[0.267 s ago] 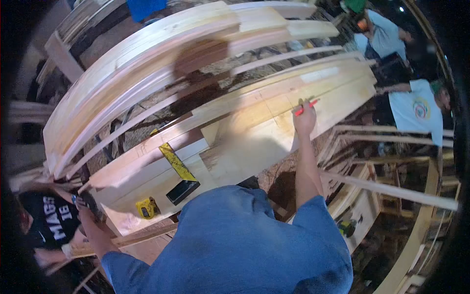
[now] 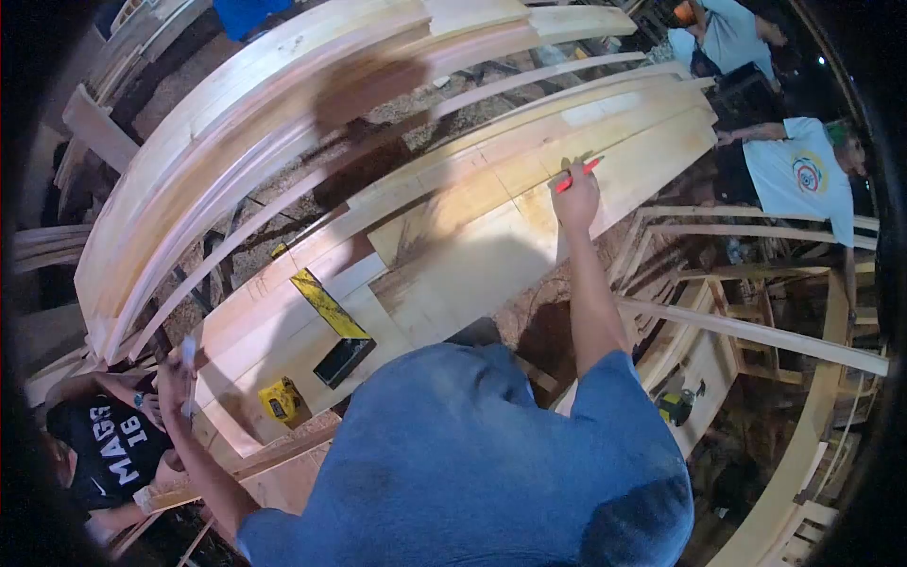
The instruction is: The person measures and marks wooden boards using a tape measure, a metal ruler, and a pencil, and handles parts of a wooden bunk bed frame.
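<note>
At far left, one person in a black lettered top [image 2: 113, 449] is beside the worktop, a long bed of pale wooden boards [image 2: 463, 298] laid edge to edge. Your left hand [image 2: 173, 386] is at its left end, beside a narrow pale item [image 2: 188, 364]; its finger opening and grip cannot be told. Beyond lie curved, pale planks [image 2: 213, 128], stacked, over debris-strewn ground.

On the boards: one yellow-and-black tape measure [image 2: 281, 400]; then one square with a scuffed yellow blade and black stock [image 2: 329, 304], set aslant. Thin pencil lines cross the wood.

Your right hand [image 2: 577, 200] is over the boards' right part, fingers closed around one slim red pencil [image 2: 577, 175], tilted.

At right, the dim workshop shows two people in pale shirts [image 2: 798, 180] [image 2: 735, 40], curved wooden frames [image 2: 820, 331] and one green-and-black tool [image 2: 675, 406].
</note>
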A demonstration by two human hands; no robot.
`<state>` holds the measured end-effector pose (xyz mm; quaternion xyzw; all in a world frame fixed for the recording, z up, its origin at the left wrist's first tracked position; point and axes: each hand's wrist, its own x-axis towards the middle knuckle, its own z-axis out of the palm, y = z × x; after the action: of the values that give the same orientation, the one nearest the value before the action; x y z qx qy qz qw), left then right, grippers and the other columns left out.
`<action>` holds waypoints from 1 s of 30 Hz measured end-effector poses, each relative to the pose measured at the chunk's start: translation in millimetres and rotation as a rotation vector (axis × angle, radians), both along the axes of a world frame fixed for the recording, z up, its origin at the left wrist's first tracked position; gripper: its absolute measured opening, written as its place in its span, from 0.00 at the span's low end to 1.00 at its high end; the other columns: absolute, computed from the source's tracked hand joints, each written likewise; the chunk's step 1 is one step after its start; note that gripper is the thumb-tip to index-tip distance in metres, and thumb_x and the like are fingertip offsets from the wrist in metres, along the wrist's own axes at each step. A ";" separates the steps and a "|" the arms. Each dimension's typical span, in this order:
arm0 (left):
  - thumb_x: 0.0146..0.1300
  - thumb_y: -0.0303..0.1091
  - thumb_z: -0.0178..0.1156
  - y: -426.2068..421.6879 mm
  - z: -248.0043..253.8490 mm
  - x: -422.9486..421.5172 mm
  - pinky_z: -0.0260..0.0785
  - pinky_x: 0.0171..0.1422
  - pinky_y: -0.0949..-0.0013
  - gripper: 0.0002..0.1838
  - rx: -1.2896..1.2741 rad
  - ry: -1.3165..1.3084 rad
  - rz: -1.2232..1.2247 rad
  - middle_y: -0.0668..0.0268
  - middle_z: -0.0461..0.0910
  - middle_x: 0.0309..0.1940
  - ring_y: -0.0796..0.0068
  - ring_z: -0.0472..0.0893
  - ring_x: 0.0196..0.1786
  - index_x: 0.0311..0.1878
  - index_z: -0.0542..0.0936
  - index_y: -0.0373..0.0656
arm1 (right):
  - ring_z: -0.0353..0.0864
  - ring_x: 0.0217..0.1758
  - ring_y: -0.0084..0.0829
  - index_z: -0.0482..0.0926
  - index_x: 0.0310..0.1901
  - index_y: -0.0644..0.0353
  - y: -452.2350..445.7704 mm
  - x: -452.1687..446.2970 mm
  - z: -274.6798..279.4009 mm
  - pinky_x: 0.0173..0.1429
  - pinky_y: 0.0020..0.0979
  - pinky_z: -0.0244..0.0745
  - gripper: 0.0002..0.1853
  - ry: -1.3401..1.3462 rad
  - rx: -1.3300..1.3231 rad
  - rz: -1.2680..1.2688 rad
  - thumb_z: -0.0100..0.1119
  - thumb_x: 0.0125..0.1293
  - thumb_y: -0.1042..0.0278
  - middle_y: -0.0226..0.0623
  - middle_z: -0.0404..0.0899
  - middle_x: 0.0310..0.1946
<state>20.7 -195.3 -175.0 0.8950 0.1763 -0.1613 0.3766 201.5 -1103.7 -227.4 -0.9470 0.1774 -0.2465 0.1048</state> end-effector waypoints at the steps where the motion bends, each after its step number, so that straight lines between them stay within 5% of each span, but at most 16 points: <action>1: 0.73 0.29 0.57 -98.4 47.1 22.5 0.66 0.32 0.77 0.08 -0.264 -0.175 0.128 0.75 0.73 0.24 0.83 0.71 0.26 0.35 0.79 0.41 | 0.81 0.55 0.53 0.83 0.49 0.58 0.8 -0.9 0.9 0.63 0.49 0.74 0.16 0.024 0.009 -0.013 0.56 0.66 0.59 0.53 0.83 0.54; 3: 0.72 0.33 0.61 -202.5 100.3 49.5 0.62 0.30 0.75 0.10 0.044 -0.162 -0.102 0.73 0.73 0.23 0.83 0.70 0.26 0.35 0.80 0.37 | 0.80 0.56 0.52 0.83 0.50 0.58 1.6 -4.0 0.1 0.63 0.50 0.73 0.17 0.003 -0.007 -0.003 0.55 0.66 0.59 0.52 0.83 0.56; 4: 0.71 0.35 0.63 -253.8 111.7 58.1 0.62 0.29 0.73 0.12 -0.022 -0.279 -0.186 0.72 0.73 0.23 0.83 0.70 0.26 0.34 0.81 0.37 | 0.80 0.56 0.52 0.83 0.51 0.57 1.5 -4.0 -1.6 0.63 0.50 0.73 0.17 0.001 -0.014 -0.005 0.55 0.66 0.59 0.51 0.83 0.56; 5: 0.70 0.38 0.65 -296.4 121.7 68.1 0.65 0.31 0.67 0.13 -0.051 -0.213 -0.256 0.66 0.76 0.23 0.74 0.74 0.26 0.36 0.83 0.36 | 0.80 0.57 0.52 0.83 0.51 0.57 0.0 -2.1 -3.9 0.63 0.50 0.73 0.17 -0.004 -0.020 -0.005 0.55 0.66 0.60 0.51 0.83 0.56; 7: 0.68 0.41 0.66 -356.5 83.4 83.0 0.72 0.40 0.57 0.14 0.117 -0.500 -0.475 0.50 0.84 0.34 0.49 0.81 0.32 0.44 0.86 0.40 | 0.80 0.58 0.53 0.83 0.52 0.55 -3.0 -0.5 -7.5 0.63 0.51 0.73 0.16 -0.039 -0.002 0.033 0.57 0.64 0.62 0.50 0.83 0.55; 8: 0.66 0.40 0.66 -385.7 74.7 91.0 0.74 0.41 0.57 0.13 0.203 -0.361 -0.535 0.50 0.86 0.37 0.48 0.83 0.36 0.44 0.87 0.40 | 0.80 0.58 0.53 0.83 0.52 0.54 -4.2 -1.7 -6.9 0.63 0.52 0.73 0.16 -0.053 0.017 0.060 0.57 0.64 0.63 0.50 0.83 0.56; 10: 0.65 0.42 0.65 -444.3 35.1 97.3 0.76 0.43 0.52 0.12 0.308 -0.549 -0.723 0.52 0.86 0.35 0.50 0.86 0.41 0.39 0.87 0.44 | 0.79 0.57 0.53 0.83 0.48 0.54 -6.0 -3.1 -9.6 0.61 0.53 0.73 0.13 -0.123 0.024 0.125 0.58 0.63 0.64 0.50 0.82 0.56; 13: 0.64 0.41 0.63 -551.1 44.0 96.9 0.76 0.43 0.50 0.11 0.220 -0.289 -0.737 0.54 0.85 0.36 0.50 0.85 0.39 0.41 0.85 0.45 | 0.81 0.52 0.52 0.81 0.45 0.55 -8.2 -0.2 -5.3 0.55 0.52 0.75 0.10 -0.196 0.003 0.182 0.59 0.63 0.66 0.49 0.84 0.49; 15: 0.65 0.38 0.61 -606.1 40.7 99.5 0.76 0.44 0.50 0.09 0.111 -0.208 -0.790 0.52 0.85 0.37 0.49 0.85 0.39 0.41 0.84 0.44 | 0.81 0.38 0.52 0.79 0.41 0.56 -8.9 -8.5 13.0 0.42 0.45 0.76 0.08 -0.302 0.328 0.368 0.63 0.60 0.68 0.46 0.81 0.34; 16: 0.65 0.37 0.60 -626.6 33.0 101.3 0.76 0.45 0.49 0.09 0.094 -0.266 -0.820 0.52 0.84 0.37 0.48 0.85 0.40 0.41 0.84 0.44 | 0.84 0.38 0.46 0.82 0.44 0.62 -11.8 -16.0 11.3 0.42 0.41 0.77 0.07 -0.217 0.387 0.338 0.61 0.67 0.74 0.49 0.83 0.33; 19: 0.65 0.33 0.59 -687.5 20.4 106.5 0.76 0.46 0.49 0.08 0.059 -0.362 -0.815 0.50 0.83 0.39 0.46 0.84 0.42 0.43 0.84 0.43 | 0.78 0.35 0.22 0.84 0.45 0.64 -20.6 -47.8 37.6 0.43 0.29 0.76 0.08 -0.067 0.868 0.735 0.58 0.74 0.69 0.40 0.79 0.28; 23: 0.62 0.31 0.60 -760.1 29.9 109.9 0.76 0.48 0.49 0.10 0.075 -0.278 -0.716 0.51 0.82 0.40 0.44 0.84 0.44 0.46 0.84 0.48 | 0.85 0.40 0.51 0.81 0.44 0.58 -66.8 -73.9 81.8 0.43 0.44 0.78 0.06 0.362 0.692 0.991 0.59 0.71 0.67 0.50 0.82 0.35; 30: 0.64 0.38 0.62 -815.9 24.3 106.2 0.77 0.48 0.48 0.10 0.223 -0.164 -0.653 0.52 0.85 0.39 0.46 0.85 0.43 0.46 0.84 0.47 | 0.86 0.37 0.48 0.83 0.44 0.61 -147.7 -53.8 57.6 0.42 0.38 0.78 0.10 0.298 0.596 1.048 0.62 0.68 0.64 0.49 0.84 0.35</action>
<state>126.9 -1011.2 -150.7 0.9498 -0.1333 -0.1807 0.2179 147.7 -1251.3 -169.8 -0.8626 -0.2371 0.0326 0.4457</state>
